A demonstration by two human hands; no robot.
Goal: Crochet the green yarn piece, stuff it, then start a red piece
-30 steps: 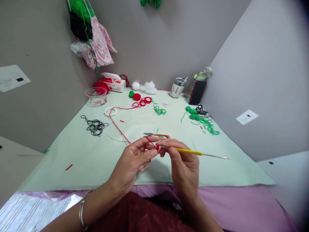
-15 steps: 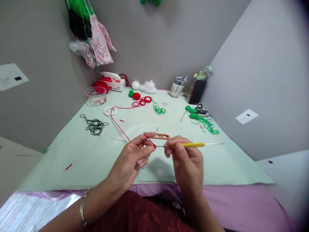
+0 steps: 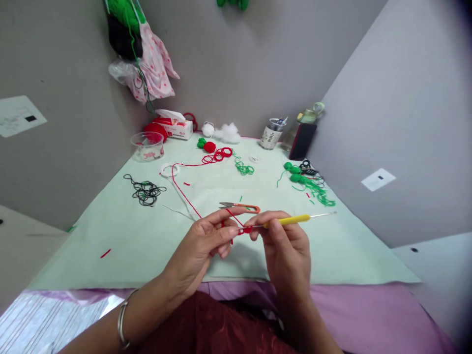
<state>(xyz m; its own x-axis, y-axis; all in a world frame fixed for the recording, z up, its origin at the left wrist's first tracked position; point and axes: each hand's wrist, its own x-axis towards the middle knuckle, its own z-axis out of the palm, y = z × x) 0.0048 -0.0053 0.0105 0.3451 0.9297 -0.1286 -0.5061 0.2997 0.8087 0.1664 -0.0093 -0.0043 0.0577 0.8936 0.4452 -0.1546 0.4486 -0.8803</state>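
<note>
Between my hands is a small piece of red crochet (image 3: 247, 229), with the thin shaft of a crochet hook running to it. My left hand (image 3: 210, 236) pinches the piece's left side, and red yarn (image 3: 187, 195) passes over its raised index finger. Gripped in my right hand (image 3: 285, 243) is the yellow-handled crochet hook (image 3: 295, 220); its other metal end points right. The right fingertips touch the crochet's right side. Just beyond my hands lie orange thread snips (image 3: 252, 208), partly behind the left index finger.
Black cord (image 3: 145, 191) lies in a tangle at left, near a clear tub (image 3: 148, 147). Behind are a tissue box (image 3: 179, 129), white stuffing (image 3: 227, 133) and a red ball with green top (image 3: 209, 147). Green yarn pieces (image 3: 313, 187), a phone (image 3: 303, 141) and a pen holder (image 3: 271, 135) stand right.
The hands have come closer together. More of the red crochet now shows between them, and the right fingertips have reached it. The hook's handle has tilted slightly, its right end higher.
</note>
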